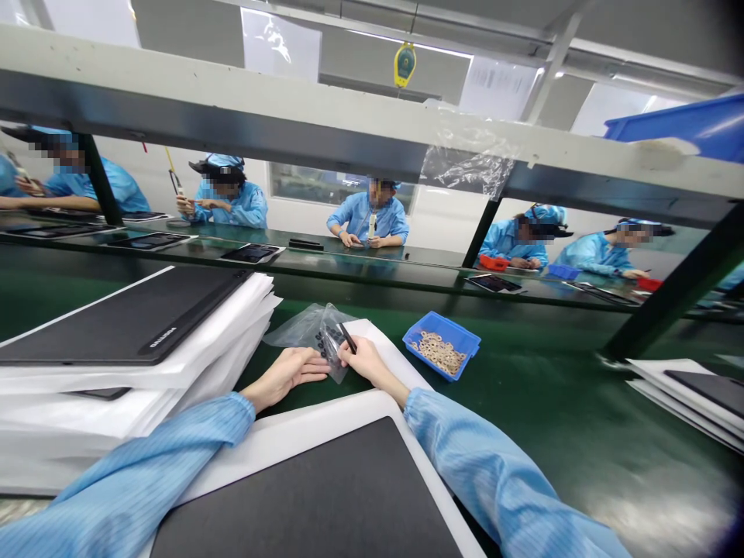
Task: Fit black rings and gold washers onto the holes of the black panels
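Note:
A clear plastic bag (pixel 317 329) with several small black round pieces (pixel 330 339) in it lies on the green bench. At its near left edge my left hand (pixel 291 373) rests with fingers stretched out, and I see nothing held in it. My right hand (pixel 366 363) grips a slim black pen-like tool (pixel 347 338) over the bag's right side; the tool's lower end is hidden by the fingers. Below my forearms, a flat dark panel (pixel 314 504) lies on a white sheet (pixel 279 430).
Left of my arm stands a stack of dark panels (pixel 128 318) layered with white sheets (pixel 215 349). A blue tray (pixel 470 341) of small tan rings sits to the right. Farther right are more sheets (pixel 674 370). A shelf (pixel 349 116) crosses above; several co-workers (pixel 372 217) sit opposite.

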The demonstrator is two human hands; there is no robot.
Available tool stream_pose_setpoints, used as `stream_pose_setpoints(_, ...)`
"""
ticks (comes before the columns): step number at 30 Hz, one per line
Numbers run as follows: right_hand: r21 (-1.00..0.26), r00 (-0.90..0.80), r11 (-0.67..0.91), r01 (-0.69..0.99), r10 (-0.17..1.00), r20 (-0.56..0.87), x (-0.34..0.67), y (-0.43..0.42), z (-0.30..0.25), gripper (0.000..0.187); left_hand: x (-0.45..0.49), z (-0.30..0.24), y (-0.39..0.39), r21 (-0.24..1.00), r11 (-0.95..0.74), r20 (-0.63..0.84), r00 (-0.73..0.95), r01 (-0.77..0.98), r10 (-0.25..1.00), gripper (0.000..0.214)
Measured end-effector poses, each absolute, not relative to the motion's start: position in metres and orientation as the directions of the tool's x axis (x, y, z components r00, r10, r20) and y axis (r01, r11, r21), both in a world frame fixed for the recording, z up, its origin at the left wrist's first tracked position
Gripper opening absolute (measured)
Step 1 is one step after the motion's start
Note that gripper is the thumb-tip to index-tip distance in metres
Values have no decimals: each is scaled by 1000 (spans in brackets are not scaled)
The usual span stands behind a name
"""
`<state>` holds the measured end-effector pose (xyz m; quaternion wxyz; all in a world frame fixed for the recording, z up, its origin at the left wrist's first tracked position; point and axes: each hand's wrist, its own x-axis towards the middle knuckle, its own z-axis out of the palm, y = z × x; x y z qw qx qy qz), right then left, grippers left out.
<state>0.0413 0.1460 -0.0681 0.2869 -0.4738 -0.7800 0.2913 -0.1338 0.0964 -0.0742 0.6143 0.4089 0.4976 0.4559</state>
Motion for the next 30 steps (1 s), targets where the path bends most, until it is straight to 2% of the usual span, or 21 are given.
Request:
stream_pose_setpoints(2, -714, -380, 410, 568, 900, 214, 40, 144, -66, 6, -134, -75, 98, 959, 231, -219, 89, -163, 972, 24)
stream_pose_setpoints(5, -684, -384, 479, 550, 872, 303, 38, 140, -61, 20, -135, -76, 99, 964, 212, -199, 95, -158, 975, 23)
stream_pose_setpoints(8, -668, -443, 553, 498, 824, 353, 34, 136, -57, 16, -136, -78, 99, 971, 199, -184, 115, -132, 976, 20)
stream_pose_setpoints(14, -737, -486, 518, 435, 824, 292, 33, 134, -66, 16, -135, -79, 97, 978, 198, -182, 183, -69, 966, 16)
stream_pose_setpoints(21, -800, -537, 475, 366, 810, 235, 43, 142, -67, 8, -135, -78, 98, 975, 216, -201, 207, -53, 957, 24)
stream_pose_setpoints(24, -778, -526, 511, 364, 803, 281, 48, 147, -65, 6, -136, -78, 99, 973, 224, -210, 202, -52, 957, 25)
stream_pose_setpoints(30, -683, -493, 621, 383, 763, 417, 43, 144, -69, 16, -136, -79, 100, 973, 223, -207, 199, -65, 958, 25)
